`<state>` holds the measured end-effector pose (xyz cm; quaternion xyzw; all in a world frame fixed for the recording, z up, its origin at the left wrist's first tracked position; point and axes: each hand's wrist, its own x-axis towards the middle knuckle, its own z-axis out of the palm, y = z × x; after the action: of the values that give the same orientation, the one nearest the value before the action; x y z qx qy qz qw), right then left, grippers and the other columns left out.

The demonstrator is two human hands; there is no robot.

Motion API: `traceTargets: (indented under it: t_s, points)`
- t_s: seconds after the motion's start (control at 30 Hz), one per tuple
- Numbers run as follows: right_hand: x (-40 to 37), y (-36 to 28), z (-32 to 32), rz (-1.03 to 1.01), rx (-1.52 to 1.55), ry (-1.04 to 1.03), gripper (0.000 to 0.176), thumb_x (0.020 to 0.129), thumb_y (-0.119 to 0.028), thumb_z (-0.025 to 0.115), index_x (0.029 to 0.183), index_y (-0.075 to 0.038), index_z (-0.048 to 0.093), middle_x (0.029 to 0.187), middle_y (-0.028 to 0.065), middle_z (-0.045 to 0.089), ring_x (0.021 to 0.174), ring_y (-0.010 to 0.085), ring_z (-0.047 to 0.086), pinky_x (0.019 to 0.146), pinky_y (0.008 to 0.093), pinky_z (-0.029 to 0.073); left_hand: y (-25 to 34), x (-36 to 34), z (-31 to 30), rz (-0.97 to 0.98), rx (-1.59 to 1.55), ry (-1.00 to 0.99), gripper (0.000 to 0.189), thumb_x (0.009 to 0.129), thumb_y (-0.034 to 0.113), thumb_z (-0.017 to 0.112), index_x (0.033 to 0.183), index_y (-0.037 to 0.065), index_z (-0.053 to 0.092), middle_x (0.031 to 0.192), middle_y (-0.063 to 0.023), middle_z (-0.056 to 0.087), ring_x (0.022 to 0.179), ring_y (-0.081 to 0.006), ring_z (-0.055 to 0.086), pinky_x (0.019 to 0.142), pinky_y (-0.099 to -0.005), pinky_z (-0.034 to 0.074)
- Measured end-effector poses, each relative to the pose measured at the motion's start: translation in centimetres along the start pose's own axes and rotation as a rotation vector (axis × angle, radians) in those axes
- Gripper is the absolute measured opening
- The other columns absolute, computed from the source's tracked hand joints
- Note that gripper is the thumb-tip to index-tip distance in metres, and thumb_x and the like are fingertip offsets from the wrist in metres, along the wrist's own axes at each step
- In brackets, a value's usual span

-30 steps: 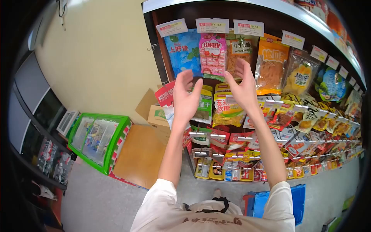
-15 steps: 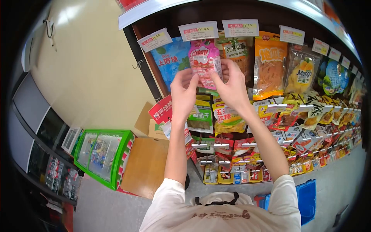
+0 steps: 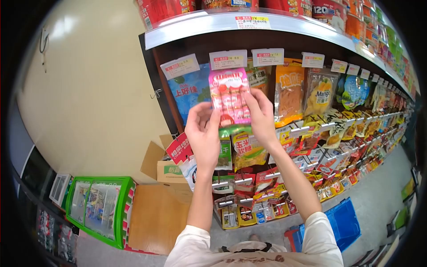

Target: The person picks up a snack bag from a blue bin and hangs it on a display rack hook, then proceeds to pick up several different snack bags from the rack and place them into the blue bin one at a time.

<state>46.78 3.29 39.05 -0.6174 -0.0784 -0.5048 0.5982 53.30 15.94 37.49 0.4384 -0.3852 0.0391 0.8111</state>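
Note:
A pink bag of candy (image 3: 230, 95) hangs at the top row under a price tag, its wrapped pieces showing through the front. My left hand (image 3: 202, 129) is at its lower left edge, fingers curled and thumb along the side. On the right edge, my right hand (image 3: 261, 115) grips the bag with the thumb on its front; the fingertips behind are hidden. A blue snack bag (image 3: 189, 95) hangs left of it. To the right are a partly covered dried-fruit bag (image 3: 259, 75), an orange bag (image 3: 289, 91) and a mango bag (image 3: 319, 94).
Instant noodle tubs (image 3: 231, 4) stand on the shelf (image 3: 200, 33) above. Lower hooks carry several snack bags, including a corn candy bag (image 3: 250, 151). At left are a green-framed freezer (image 3: 126, 213), a wooden board (image 3: 155, 218) and a cardboard box (image 3: 173, 174). A blue crate (image 3: 342, 224) sits on the floor.
The view has tilted up, bringing the upper shelf with noodle tubs into sight. The pink bag's lower front now shows more, and my hands have shifted lower along its sides.

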Motion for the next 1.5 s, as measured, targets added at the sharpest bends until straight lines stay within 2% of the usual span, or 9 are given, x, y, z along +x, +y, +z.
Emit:
traceTargets:
  t_s: [0.33,0.63,0.93,1.03,1.1,1.17,1.27,1.33,1.5]
  points:
    - [-0.8,0.2,0.3,-0.048,-0.025,0.044,0.033,0.100,-0.019,0.055,0.120,0.006,0.053,0.108,0.0082,0.063,0.099,0.0091,0.058,0.089,0.0264,0.047,0.3,-0.1,-0.1,-0.012,-0.151,-0.035,0.018,0.095,0.005,0.062,0.110,-0.002,0.055,0.099,-0.0058,0.059,0.091,-0.0094,0.058,0.080,-0.0238,0.051]
    - [-1.1,-0.5,0.6,-0.085,0.003,0.030,0.033,0.101,-0.018,0.052,0.122,0.007,0.053,0.112,0.0092,0.063,0.101,0.0096,0.057,0.090,0.0262,0.047,0.6,-0.1,-0.2,0.054,-0.125,-0.043,0.020,0.094,0.001,0.061,0.112,-0.003,0.053,0.105,-0.0075,0.059,0.099,-0.0128,0.058,0.088,-0.0274,0.051]
    - [-11.3,0.0,-2.6,0.170,0.007,0.162,0.032,0.101,-0.016,0.052,0.124,0.006,0.052,0.114,0.0070,0.063,0.104,0.0094,0.057,0.092,0.0259,0.046,-0.1,-8.5,-1.3,-0.214,-0.188,-0.128,0.035,0.091,-0.003,0.063,0.123,-0.004,0.049,0.119,-0.0126,0.057,0.111,-0.0187,0.058,0.094,-0.0306,0.050]
    - [-17.5,-0.4,-4.5,0.283,0.047,0.221,0.032,0.100,-0.014,0.055,0.127,0.003,0.052,0.114,0.0061,0.063,0.105,0.0097,0.058,0.092,0.0265,0.046,-1.1,-13.3,-2.1,-0.374,-0.169,-0.268,0.035,0.092,-0.003,0.062,0.124,-0.004,0.048,0.122,-0.0148,0.057,0.112,-0.0199,0.059,0.097,-0.0312,0.047]
    - [-22.2,-0.7,-5.6,0.324,0.050,0.291,0.033,0.100,-0.013,0.055,0.128,0.002,0.052,0.112,0.0052,0.063,0.103,0.0089,0.058,0.089,0.0261,0.047,-2.2,-17.2,-2.9,-0.468,-0.171,-0.295,0.036,0.091,-0.005,0.061,0.125,-0.004,0.047,0.121,-0.0149,0.058,0.112,-0.0199,0.058,0.098,-0.0317,0.046]
    - [-28.0,-0.6,-7.7,0.574,-0.043,0.374,0.033,0.099,-0.015,0.057,0.128,0.001,0.054,0.107,0.0038,0.065,0.093,0.0074,0.059,0.081,0.0258,0.049,-4.4,-21.3,-3.7,-0.631,-0.151,-0.336,0.038,0.091,-0.006,0.061,0.125,-0.004,0.047,0.121,-0.0150,0.059,0.113,-0.0203,0.058,0.100,-0.0324,0.045]
    - [-36.7,-0.2,-9.4,0.683,-0.122,0.531,0.033,0.099,-0.017,0.058,0.126,0.003,0.056,0.107,0.0041,0.066,0.091,0.0075,0.059,0.080,0.0259,0.049,-7.4,-27.7,-4.1,-0.920,-0.151,-0.424,0.041,0.089,-0.002,0.066,0.125,-0.004,0.048,0.121,-0.0158,0.059,0.112,-0.0194,0.059,0.098,-0.0311,0.047]
    - [-40.7,-1.6,-10.2,0.848,-0.304,0.652,0.035,0.100,-0.021,0.057,0.124,0.005,0.059,0.107,0.0049,0.067,0.093,0.0083,0.060,0.082,0.0255,0.049,-9.0,-31.6,-4.3,-1.038,-0.132,-0.541,0.039,0.091,0.003,0.067,0.126,-0.004,0.049,0.120,-0.0141,0.060,0.110,-0.0183,0.059,0.096,-0.0307,0.048]
    - [-48.3,-2.5,-13.0,0.967,-0.304,0.879,0.038,0.101,-0.025,0.054,0.121,0.006,0.062,0.104,0.0072,0.068,0.095,0.0093,0.060,0.083,0.0248,0.048,-11.4,-38.8,-2.0,-1.175,-0.116,-0.713,0.039,0.093,0.006,0.065,0.126,-0.005,0.048,0.120,-0.0151,0.060,0.108,-0.0193,0.061,0.094,-0.0306,0.049]
